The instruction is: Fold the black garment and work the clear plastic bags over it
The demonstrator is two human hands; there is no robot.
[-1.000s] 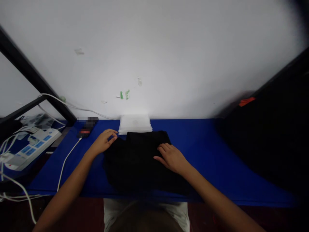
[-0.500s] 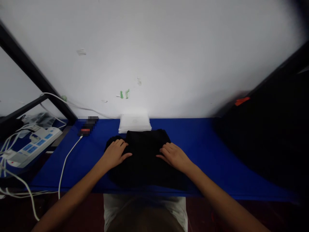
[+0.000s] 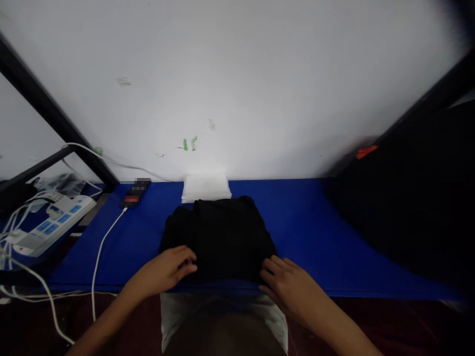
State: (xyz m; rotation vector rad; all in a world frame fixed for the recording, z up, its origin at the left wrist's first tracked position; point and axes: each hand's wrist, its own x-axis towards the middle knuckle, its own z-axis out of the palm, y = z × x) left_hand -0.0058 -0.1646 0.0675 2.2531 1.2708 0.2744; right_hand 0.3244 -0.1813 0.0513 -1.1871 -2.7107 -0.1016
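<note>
A black cloth (image 3: 226, 237), laid in a flat bundle, covers the middle of the blue table near its front edge. My left hand (image 3: 174, 267) rests at the cloth's lower left, its fingers curled with the thumb close to them; whether fabric is between them is hard to make out. At the lower right corner of the cloth is my right hand (image 3: 280, 279), fingers bent over the edge and slightly apart. Just behind the cloth lies a stack of white sheets or packets (image 3: 206, 188) against the wall.
A dark phone (image 3: 135, 194) with a white cable (image 3: 99, 252) lies on the blue table (image 3: 308, 232) at left. Beyond it is a white power strip (image 3: 55, 225) with tangled cords. A large black mass (image 3: 415, 198) fills the right side, with an orange piece (image 3: 367, 152).
Both hands have moved toward the table's front edge, the right one also outward. The cloth's front edge has shifted slightly back, and its left part looks more spread out.
</note>
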